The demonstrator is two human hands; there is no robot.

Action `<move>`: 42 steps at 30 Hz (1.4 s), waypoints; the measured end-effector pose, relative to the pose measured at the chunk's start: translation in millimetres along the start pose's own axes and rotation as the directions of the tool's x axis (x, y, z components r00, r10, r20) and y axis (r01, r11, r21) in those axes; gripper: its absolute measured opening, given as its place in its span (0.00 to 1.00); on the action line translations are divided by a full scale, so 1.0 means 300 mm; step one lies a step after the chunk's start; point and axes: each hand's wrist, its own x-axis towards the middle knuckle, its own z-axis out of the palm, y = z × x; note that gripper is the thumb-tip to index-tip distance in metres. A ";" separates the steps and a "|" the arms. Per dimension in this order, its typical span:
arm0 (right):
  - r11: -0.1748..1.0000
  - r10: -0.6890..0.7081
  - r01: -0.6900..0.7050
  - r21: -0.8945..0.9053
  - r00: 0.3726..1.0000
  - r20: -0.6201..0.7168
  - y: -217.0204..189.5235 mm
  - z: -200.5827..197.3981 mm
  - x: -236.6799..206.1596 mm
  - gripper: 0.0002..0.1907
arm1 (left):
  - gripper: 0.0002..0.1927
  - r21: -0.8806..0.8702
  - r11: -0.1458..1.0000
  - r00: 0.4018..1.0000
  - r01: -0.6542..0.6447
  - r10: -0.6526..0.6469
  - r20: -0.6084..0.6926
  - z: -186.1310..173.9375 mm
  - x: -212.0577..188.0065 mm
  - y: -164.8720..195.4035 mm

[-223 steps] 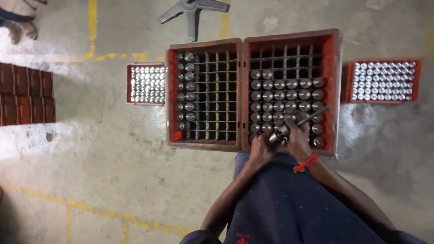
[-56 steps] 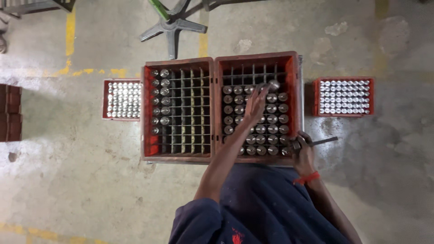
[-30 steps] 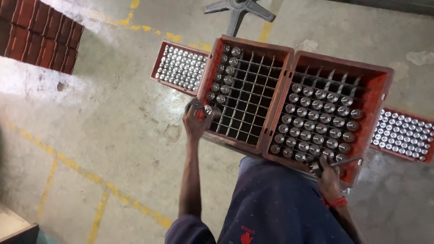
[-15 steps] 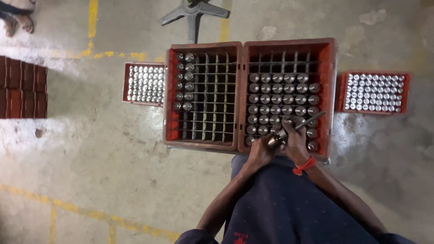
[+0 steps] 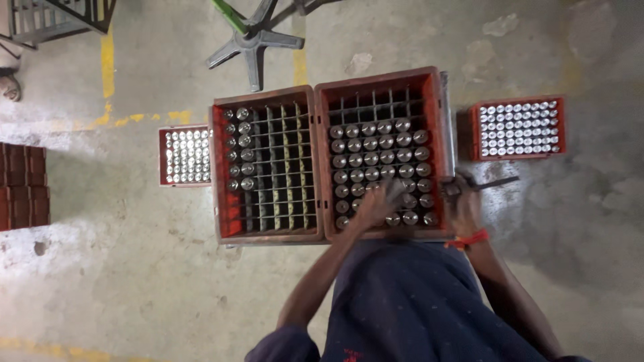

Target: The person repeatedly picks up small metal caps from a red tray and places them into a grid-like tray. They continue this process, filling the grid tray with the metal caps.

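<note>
The person's left hand (image 5: 378,203) is reaching into the near rows of the red plastic divided crate on the right (image 5: 436,94), the one mostly filled with round silver-capped bottles (image 5: 376,151). The hand is blurred, with its fingers curled down among the caps, and whether it is gripping one of them cannot be told. Bottles are standing just beyond the fingertips and on both sides of the hand, filling the grid up to a row of bare cells at the far end of the crate.

The right hand (image 5: 463,201) is resting at the near right corner of the same crate, closed around a slim dark metal tool (image 5: 493,183) whose tip is sticking out to the right, away from the crate. An orange band (image 5: 467,239) is circling the wrist just behind this hand.

To the left of the left hand, touching the first crate side by side, a second red plastic divided crate (image 5: 221,201) is sitting with only two columns of capped bottles (image 5: 238,147) along its far left side; the rest of its cells are showing bare dividers. Further left of it, a small red tray packed with shiny caps (image 5: 184,156) is lying on the grey concrete floor (image 5: 121,281). Well to the right of the right hand and a little beyond it, another small red tray of shiny caps (image 5: 516,129) is lying on the floor. Beyond both crates, a grey metal star-shaped chair base (image 5: 251,43) is standing.
</note>
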 end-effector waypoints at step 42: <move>0.895 0.446 -0.444 -0.050 0.886 0.126 0.191 0.303 -0.231 0.08 | 0.11 -0.931 0.340 0.574 0.131 -0.792 -0.208 -0.406 -0.463 -0.512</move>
